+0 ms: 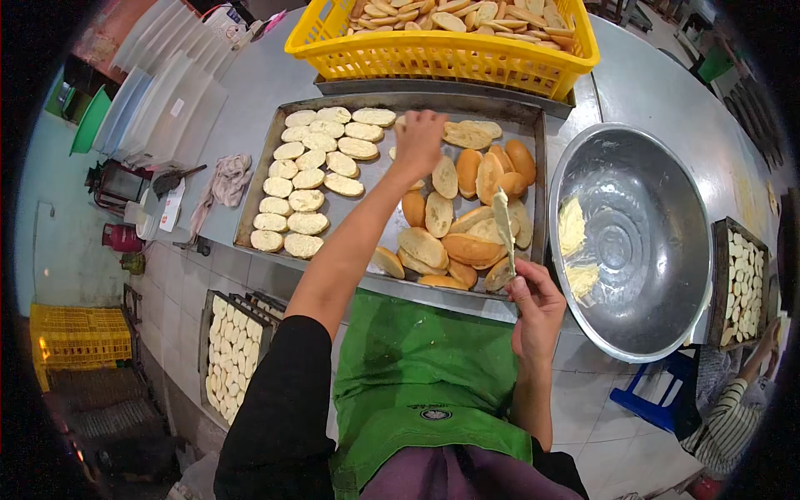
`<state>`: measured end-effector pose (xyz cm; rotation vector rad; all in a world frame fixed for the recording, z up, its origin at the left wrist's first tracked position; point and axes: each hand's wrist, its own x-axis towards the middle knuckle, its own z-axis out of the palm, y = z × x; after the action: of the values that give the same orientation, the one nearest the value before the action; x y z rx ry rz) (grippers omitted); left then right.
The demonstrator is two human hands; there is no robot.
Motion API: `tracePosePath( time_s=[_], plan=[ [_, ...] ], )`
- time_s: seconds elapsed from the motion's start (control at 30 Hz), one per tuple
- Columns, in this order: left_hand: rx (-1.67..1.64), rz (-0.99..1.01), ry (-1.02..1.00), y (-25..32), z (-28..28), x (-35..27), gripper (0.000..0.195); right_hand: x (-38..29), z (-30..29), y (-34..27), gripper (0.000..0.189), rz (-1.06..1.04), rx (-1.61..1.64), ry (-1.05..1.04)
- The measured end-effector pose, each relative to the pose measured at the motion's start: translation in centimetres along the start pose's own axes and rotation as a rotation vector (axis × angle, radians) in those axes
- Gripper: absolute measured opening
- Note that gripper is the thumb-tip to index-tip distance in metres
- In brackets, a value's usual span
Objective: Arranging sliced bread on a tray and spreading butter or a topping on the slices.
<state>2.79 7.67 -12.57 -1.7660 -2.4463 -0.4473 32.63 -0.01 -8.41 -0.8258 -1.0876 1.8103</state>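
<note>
My right hand (536, 306) grips a cream-coated spreading knife (502, 219), blade pointing up, over the tray's near right part. My left hand (422, 140) reaches down at the far middle of the metal baking tray (375, 215). Its fingertips are by a bread slice, mostly hidden, so a hold on it cannot be made out. Rows of coated bread slices (309, 178) fill the tray's left side. On the right lie loose uncoated bread halves (478, 247), some crust up, some cut face up. Pale yellow spread (572, 228) clings inside a big metal bowl (650, 250).
A yellow plastic crate (440, 50) full of bread slices stands beyond the tray. Stacked plastic bins (169, 106) and a cloth (230, 181) are left. More trays of coated slices (232, 359) sit low at left and on the right (744, 284), near another person's striped sleeve (728, 431).
</note>
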Motion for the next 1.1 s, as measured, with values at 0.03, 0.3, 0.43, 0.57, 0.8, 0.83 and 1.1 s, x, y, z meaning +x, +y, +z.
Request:
tracePosePath(
  time_s=[0.03, 0.3, 0.43, 0.57, 0.8, 0.83, 1.1],
  plan=[
    [0.048, 0.071, -0.033, 1.1, 0.2, 0.4, 0.053, -0.1, 0.1, 0.0, 0.021, 0.0, -0.01, -0.005],
    [-0.358, 0.19, -0.169, 4.6, 2.3, 1.7, 0.062, -0.5, -0.2, 0.2, 0.022, 0.018, 0.016, 0.019],
    [-0.112, -0.183, -0.006, 1.5, 0.5, 0.5, 0.049, -0.5, -0.4, 0.2, 0.022, 0.026, 0.02, 0.028],
    [0.082, -0.336, -0.208, -3.2, -0.2, -1.2, 0.068, -0.2, -0.2, 0.2, 0.022, 0.029, 0.027, 0.028],
    [0.059, -0.372, -0.209, -4.2, 0.8, -1.1, 0.08, -0.2, -0.2, 0.4, 0.023, 0.023, 0.016, 0.015],
    [0.056, -0.369, -0.209, -4.4, 1.0, -0.8, 0.08, -0.3, -0.2, 0.3, 0.023, 0.027, 0.018, 0.023],
    [0.078, -0.352, 0.093, -4.2, 1.8, -0.6, 0.051, -0.3, -0.7, 0.3, 0.022, 0.05, 0.012, 0.044]
  ],
)
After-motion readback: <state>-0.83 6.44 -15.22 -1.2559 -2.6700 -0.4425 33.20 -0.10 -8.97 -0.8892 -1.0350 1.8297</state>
